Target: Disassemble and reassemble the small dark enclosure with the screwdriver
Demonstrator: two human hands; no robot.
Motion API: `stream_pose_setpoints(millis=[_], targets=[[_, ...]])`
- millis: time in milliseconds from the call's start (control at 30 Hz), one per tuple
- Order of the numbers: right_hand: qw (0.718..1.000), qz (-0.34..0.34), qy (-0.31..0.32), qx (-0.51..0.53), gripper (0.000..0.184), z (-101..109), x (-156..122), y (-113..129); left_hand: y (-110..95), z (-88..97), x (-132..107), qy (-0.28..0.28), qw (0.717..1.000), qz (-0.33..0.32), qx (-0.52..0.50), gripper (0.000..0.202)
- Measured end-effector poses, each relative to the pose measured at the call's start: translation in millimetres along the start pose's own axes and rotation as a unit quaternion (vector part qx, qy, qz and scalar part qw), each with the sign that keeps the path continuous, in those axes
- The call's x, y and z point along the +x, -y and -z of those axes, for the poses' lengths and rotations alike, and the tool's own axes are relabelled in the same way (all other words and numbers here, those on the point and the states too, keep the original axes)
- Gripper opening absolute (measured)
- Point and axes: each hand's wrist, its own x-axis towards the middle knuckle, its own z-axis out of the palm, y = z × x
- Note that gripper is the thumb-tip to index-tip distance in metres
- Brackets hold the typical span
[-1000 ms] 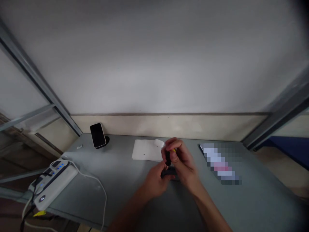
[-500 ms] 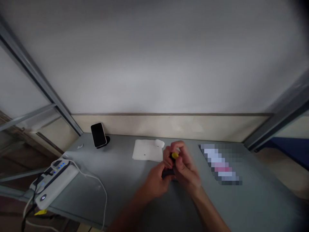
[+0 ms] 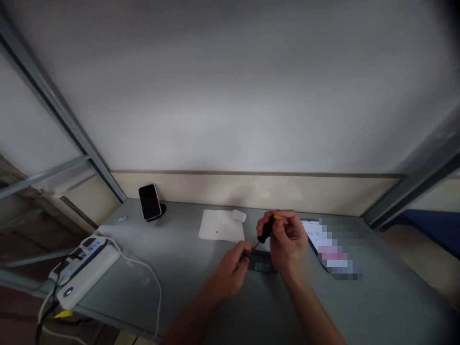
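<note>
Wall: plain grey panel (image 3: 230,96) across the top of the frame, with a cream strip (image 3: 201,187) along its foot; metal posts (image 3: 53,96) slope in at the left and right edges.
Worktop: grey worktop (image 3: 194,268) filling the lower half of the frame.
Left hand: the left hand (image 3: 230,270), just below the centre, grasps the left end of a dark device (image 3: 264,267) between thumb and fingers.
Right hand: the right hand (image 3: 287,239), right of the centre, is clenched round the handle of a black and yellow screwdriver (image 3: 266,230).
Screwdriver: tilted, its thin shaft pointing down and left toward the left fingertips and the device's upper edge; whether the tip touches is too small to tell.
Dark device: lower centre of the frame, a small greenish window on its face, its right end partly behind the right hand.
Paper: white sheet (image 3: 217,227) at the centre, with a small dark speck on it; a rounded white case (image 3: 239,215) sits at its upper right corner.
Phones: one (image 3: 149,202) propped on a stand at centre left; another (image 3: 312,231), partly pixelated, lies flat at the right.
Power strip: white (image 3: 91,273), lower left, with blue lights and a white cable (image 3: 158,282) curving beside it.
</note>
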Motion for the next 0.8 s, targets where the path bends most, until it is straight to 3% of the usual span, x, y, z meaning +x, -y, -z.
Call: stream_pose_setpoints(millis=[200,367,600,800], targets=[[0.991,-0.076,-0.081,0.079,0.027,15,13,-16,6,-3.6,1,-0.011,1.000,0.016,-0.010,0.009],[0.947,-0.156,-0.191,0.205,0.030,38,22,-28,4,-2.2,3,-0.021,0.998,0.047,0.021,0.018],[0.902,-0.207,-0.244,0.292,0.016,73,31,-37,7,7.4,1,-0.013,0.998,-0.047,0.027,0.004],[0.880,-0.243,-0.265,0.312,0.014,90,32,-54,7,7.7,3,-0.028,0.992,-0.090,0.084,0.008]])
